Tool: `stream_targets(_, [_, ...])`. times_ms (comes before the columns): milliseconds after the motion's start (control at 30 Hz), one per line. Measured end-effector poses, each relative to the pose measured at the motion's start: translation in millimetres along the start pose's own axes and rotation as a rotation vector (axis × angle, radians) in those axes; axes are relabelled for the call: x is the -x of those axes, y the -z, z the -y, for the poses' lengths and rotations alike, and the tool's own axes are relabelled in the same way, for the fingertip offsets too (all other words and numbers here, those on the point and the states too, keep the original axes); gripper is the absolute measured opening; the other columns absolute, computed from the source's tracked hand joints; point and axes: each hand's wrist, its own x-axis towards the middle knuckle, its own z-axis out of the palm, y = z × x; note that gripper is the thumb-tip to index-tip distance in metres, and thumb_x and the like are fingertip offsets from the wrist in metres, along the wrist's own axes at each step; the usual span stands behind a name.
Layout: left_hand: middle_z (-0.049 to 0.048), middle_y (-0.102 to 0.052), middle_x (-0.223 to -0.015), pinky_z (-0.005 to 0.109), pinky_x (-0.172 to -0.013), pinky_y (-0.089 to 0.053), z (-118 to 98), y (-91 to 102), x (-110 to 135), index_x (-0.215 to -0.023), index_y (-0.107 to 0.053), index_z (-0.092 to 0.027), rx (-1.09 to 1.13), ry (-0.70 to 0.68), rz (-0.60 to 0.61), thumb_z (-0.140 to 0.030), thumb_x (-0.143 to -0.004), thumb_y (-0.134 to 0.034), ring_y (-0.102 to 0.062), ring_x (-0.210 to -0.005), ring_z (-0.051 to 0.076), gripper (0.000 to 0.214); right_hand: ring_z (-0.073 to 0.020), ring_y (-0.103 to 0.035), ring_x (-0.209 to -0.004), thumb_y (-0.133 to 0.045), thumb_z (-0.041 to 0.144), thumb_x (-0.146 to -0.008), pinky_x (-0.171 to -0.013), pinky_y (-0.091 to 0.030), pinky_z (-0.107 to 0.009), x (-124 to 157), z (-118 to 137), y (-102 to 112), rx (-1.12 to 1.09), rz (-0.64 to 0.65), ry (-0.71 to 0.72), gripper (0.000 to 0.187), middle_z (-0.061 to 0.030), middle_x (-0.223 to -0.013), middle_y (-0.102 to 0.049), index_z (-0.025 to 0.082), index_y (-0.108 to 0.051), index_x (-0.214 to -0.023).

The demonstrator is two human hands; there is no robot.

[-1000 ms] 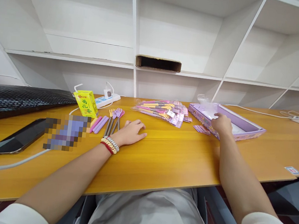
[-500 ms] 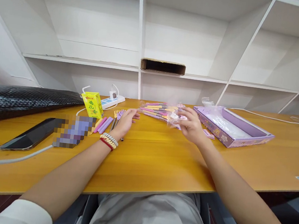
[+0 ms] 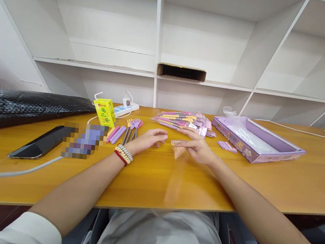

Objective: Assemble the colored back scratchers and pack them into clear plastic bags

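My right hand (image 3: 199, 146) pinches the top edge of a clear plastic bag (image 3: 176, 178), which hangs down towards the table's front edge. My left hand (image 3: 148, 140) is held over the table with its fingers stretched out and apart, nothing in it. Left of it lie several claw-headed back scratcher rods (image 3: 132, 126) in yellow, purple and pink. Beside these are pink and purple handles (image 3: 117, 133). Behind my hands is a pile of clear-bagged back scratchers (image 3: 177, 118) with pink cards.
A purple open box (image 3: 254, 156) with clear plastic in it stands at the right, near a loose pink card (image 3: 227, 146). To the left are a yellow drink carton (image 3: 105, 112), a dark phone (image 3: 41, 141), a blurred-out item (image 3: 84, 140), a power strip (image 3: 125, 110) and a black wrapped bundle (image 3: 29, 108).
My right hand has come back from the pile towards me with the clear bag. The bagged pile lies free behind it. My left hand has shifted right, uncovering the claw-headed rods.
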Motion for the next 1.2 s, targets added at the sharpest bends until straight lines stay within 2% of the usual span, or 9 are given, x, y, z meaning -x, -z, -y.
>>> stream_targets(100, [0.0114, -0.061, -0.109, 0.034, -0.079, -0.045, -3.4, -5.1, 4.8, -0.109, -0.057, -0.015, -0.01, -0.021, 0.079, -0.036, -0.067, -0.07, -0.056, -0.101, 0.022, 0.048, -0.0219, -0.037, -0.125, -0.046, 0.002, -0.077, -0.102, -0.032, -0.052, -0.1, 1.8, -2.3, -0.023, 0.007, 0.01, 0.046, 0.0007, -0.136, -0.044, 0.034, -0.067, -0.103])
stream_targets(233, [0.0101, -0.065, -0.094, 0.033, -0.076, -0.046, 0.2, -10.8, 3.7, -0.112, -0.053, -0.013, 0.056, 0.011, 0.184, -0.036, -0.067, -0.071, -0.061, -0.086, 0.019, 0.053, -0.0212, -0.036, -0.126, -0.046, 0.002, -0.079, -0.101, -0.033, -0.05, 0.3, 2.5, -7.0, -0.032, 0.037, 0.02, 0.047, -0.0001, -0.136, -0.044, 0.034, -0.065, -0.108])
stream_targets(433, [0.0073, -0.065, -0.076, 0.024, -0.05, -0.045, 6.6, -13.9, -1.0, -0.107, -0.049, -0.015, 0.011, 0.173, 0.018, -0.059, -0.075, -0.054, -0.063, -0.057, 0.016, 0.054, -0.0215, -0.036, -0.125, -0.045, 0.003, -0.079, -0.101, -0.033, -0.049, -1.7, 7.1, -6.0, -0.043, 0.066, 0.029, 0.043, -0.0004, -0.135, -0.045, 0.032, -0.068, -0.102])
stream_targets(533, [0.0055, -0.064, -0.065, 0.023, -0.043, -0.042, 7.3, -15.7, -0.3, -0.115, -0.043, -0.017, 0.042, 0.221, 0.057, -0.063, -0.078, -0.046, -0.062, -0.05, 0.017, 0.059, -0.0217, -0.035, -0.125, -0.048, 0.006, -0.079, -0.102, -0.032, -0.048, -3.0, 10.7, -6.7, -0.068, 0.096, 0.024, 0.039, -0.0011, -0.136, -0.044, 0.031, -0.07, -0.099])
stream_targets(633, [0.006, -0.065, -0.071, 0.027, -0.052, -0.048, 8.5, -20.2, -0.2, -0.123, -0.038, -0.018, 0.167, 0.151, 0.08, -0.048, -0.078, -0.058, -0.064, -0.059, 0.018, 0.058, -0.0224, -0.034, -0.125, -0.05, 0.005, -0.076, -0.103, -0.03, -0.049, -3.0, 12.3, -9.8, -0.112, 0.127, 0.012, 0.038, -0.0008, -0.137, -0.043, 0.03, -0.071, -0.096])
stream_targets(767, [0.0035, -0.064, -0.079, 0.03, -0.064, -0.05, 10.4, -22.3, -2.6, -0.126, -0.034, -0.018, 0.313, -0.009, -0.021, -0.02, -0.067, -0.072, -0.064, -0.069, 0.016, 0.071, -0.0237, -0.027, -0.13, -0.049, 0.0, -0.071, -0.106, -0.025, -0.05, -1.7, 13.6, -10.7, -0.127, 0.175, -0.012, 0.044, 0.0021, -0.139, -0.04, 0.031, -0.072, -0.093])
stream_targets(867, [-0.0014, -0.061, -0.071, 0.027, -0.063, -0.048, 10.5, -19.2, -3.9, -0.125, -0.037, -0.018, 0.325, -0.077, -0.07, -0.013, -0.064, -0.073, -0.062, -0.064, 0.013, 0.071, -0.0258, -0.021, -0.133, -0.049, 0.002, -0.068, -0.107, -0.02, -0.052, -1.0, 14.2, -6.4, -0.12, 0.203, -0.052, 0.054, 0.0028, -0.143, -0.033, 0.033, -0.065, -0.11])
stream_targets(1000, [-0.0018, -0.059, -0.068, 0.025, -0.058, -0.045, 9.8, -18.3, -2.5, -0.118, -0.045, -0.015, 0.252, -0.058, -0.017, -0.012, -0.062, -0.073, -0.059, -0.059, 0.011, 0.062, -0.0263, -0.028, -0.13, -0.056, 0.013, -0.072, -0.106, -0.024, -0.051, -1.2, 10.7, -2.0, -0.08, 0.051, -0.151, 0.063, -0.0047, -0.141, -0.035, 0.029, -0.045, -0.131])
stream_targets(1200, [-0.0007, -0.059, -0.073, 0.027, -0.065, -0.046, 11.7, -22.7, 0.0, -0.109, -0.051, -0.014, 0.178, -0.023, 0.143, -0.013, -0.062, -0.071, -0.058, -0.066, 0.011, 0.051, -0.0246, -0.041, -0.119, -0.059, 0.034, -0.078, -0.1, -0.034, -0.046, -1.5, 2.4, -6.5, 0.017, -0.098, -0.245, 0.051, -0.0084, -0.126, -0.049, 0.026, -0.048, -0.127])
